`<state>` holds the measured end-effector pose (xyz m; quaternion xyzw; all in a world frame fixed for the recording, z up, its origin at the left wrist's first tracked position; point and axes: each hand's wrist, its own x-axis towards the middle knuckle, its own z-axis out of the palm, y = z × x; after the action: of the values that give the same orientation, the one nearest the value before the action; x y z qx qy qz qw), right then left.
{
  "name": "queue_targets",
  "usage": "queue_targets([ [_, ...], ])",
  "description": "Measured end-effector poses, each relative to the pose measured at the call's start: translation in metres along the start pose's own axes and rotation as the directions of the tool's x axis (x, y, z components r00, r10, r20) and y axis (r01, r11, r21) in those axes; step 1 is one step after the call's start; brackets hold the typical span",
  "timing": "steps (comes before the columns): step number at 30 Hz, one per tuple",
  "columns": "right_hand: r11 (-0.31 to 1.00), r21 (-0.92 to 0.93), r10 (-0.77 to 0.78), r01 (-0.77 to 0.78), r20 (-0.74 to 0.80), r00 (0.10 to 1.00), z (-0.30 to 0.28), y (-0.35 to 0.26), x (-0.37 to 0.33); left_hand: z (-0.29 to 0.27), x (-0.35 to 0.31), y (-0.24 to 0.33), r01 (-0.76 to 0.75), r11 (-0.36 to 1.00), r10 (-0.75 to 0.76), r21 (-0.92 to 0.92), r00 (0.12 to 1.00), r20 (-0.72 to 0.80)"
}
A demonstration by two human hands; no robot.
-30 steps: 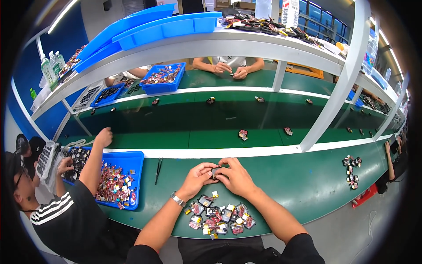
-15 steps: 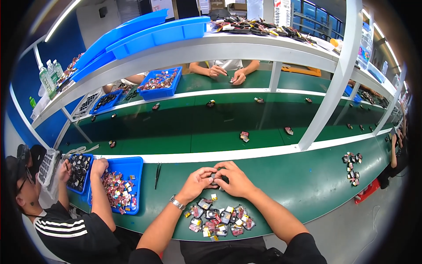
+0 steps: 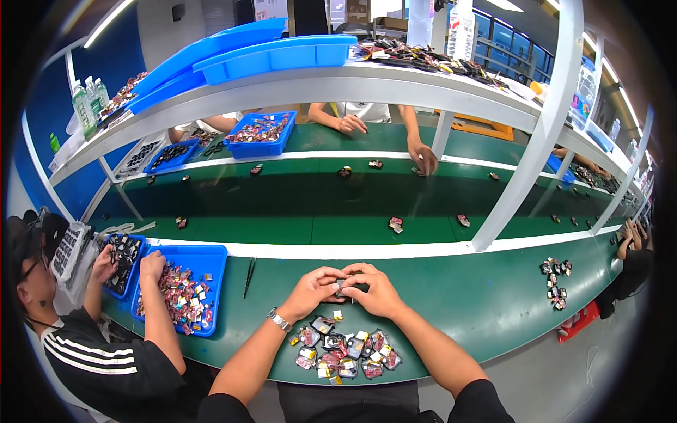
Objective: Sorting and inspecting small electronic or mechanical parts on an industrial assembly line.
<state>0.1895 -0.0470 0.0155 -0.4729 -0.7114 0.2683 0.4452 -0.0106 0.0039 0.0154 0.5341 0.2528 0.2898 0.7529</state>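
Over the green worktop (image 3: 462,299), just past a heap of small parts (image 3: 350,347), the left hand (image 3: 310,292) and the right hand (image 3: 377,290) held one little dark part (image 3: 341,284). The fingers (image 3: 361,271) of both hands were closed on it, hiding most. That one seemed not done yet. I could not tell if the heap, or the smaller bunch (image 3: 553,280) far right, was done or left to do

left hand (image 3: 310,294), right hand (image 3: 375,292) close together, fingers (image 3: 326,273) curled inward, forearms (image 3: 437,345) angled toward each other
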Motion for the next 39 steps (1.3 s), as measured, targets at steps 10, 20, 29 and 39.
queue_targets([
  [10, 0.991, 0.129, -0.03, 0.035, -0.042, 0.999, 0.005, 0.005, -0.007, 0.0, -0.002, -0.003, -0.111, 0.992, 0.109, 0.067, 0.993, 0.033],
  [20, 0.996, -0.067, -0.068, 0.057, -0.181, 0.981, 0.01, -0.002, -0.012, 0.006, 0.001, -0.003, -0.099, 0.991, 0.099, 0.086, 0.995, 0.003],
  [29, 0.994, -0.074, -0.098, 0.085, -0.194, 0.976, 0.013, -0.01, -0.01, 0.003, 0.002, -0.009, -0.126, 0.991, 0.126, -0.038, 0.992, -0.015],
  [39, 0.992, -0.097, -0.097, 0.076, -0.234, 0.967, 0.016, -0.012, -0.011, -0.002, 0.003, -0.013, -0.121, 0.991, 0.121, -0.058, 0.993, 0.002],
])
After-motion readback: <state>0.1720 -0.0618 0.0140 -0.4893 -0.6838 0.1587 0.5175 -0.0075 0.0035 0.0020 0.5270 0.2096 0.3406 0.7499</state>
